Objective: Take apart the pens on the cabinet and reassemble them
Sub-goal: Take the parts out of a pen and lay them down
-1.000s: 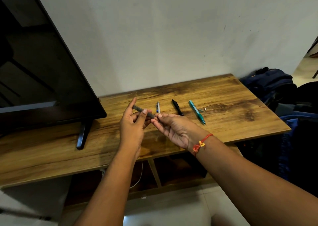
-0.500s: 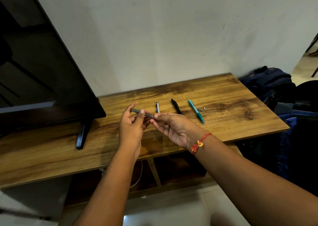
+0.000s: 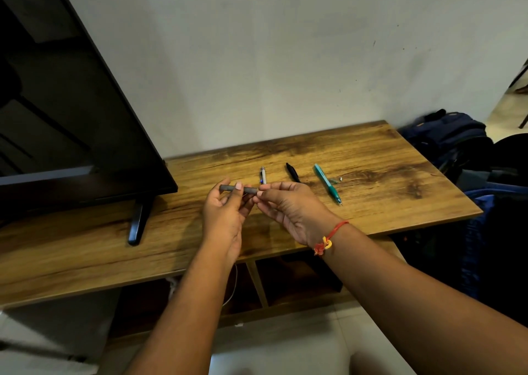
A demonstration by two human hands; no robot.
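Both hands hold one dark grey pen (image 3: 228, 188) level above the wooden cabinet (image 3: 371, 157). My left hand (image 3: 224, 217) pinches its barrel near the middle. My right hand (image 3: 291, 209) grips its right end with the fingertips. Behind the hands, three more pens lie on the cabinet top: a white pen (image 3: 263, 175), a black pen (image 3: 292, 172) partly hidden by my right hand, and a teal pen (image 3: 327, 184). Small loose pieces (image 3: 337, 180) rest beside the teal pen.
A black television (image 3: 71, 111) on a stand foot (image 3: 137, 223) fills the cabinet's left side. Dark blue bags (image 3: 457, 140) are piled on the floor to the right of the cabinet. Open shelves and a white cable (image 3: 233, 286) show below the top.
The grey pen has tipped from a slant to nearly level, and both hands have shifted slightly while keeping hold of it.
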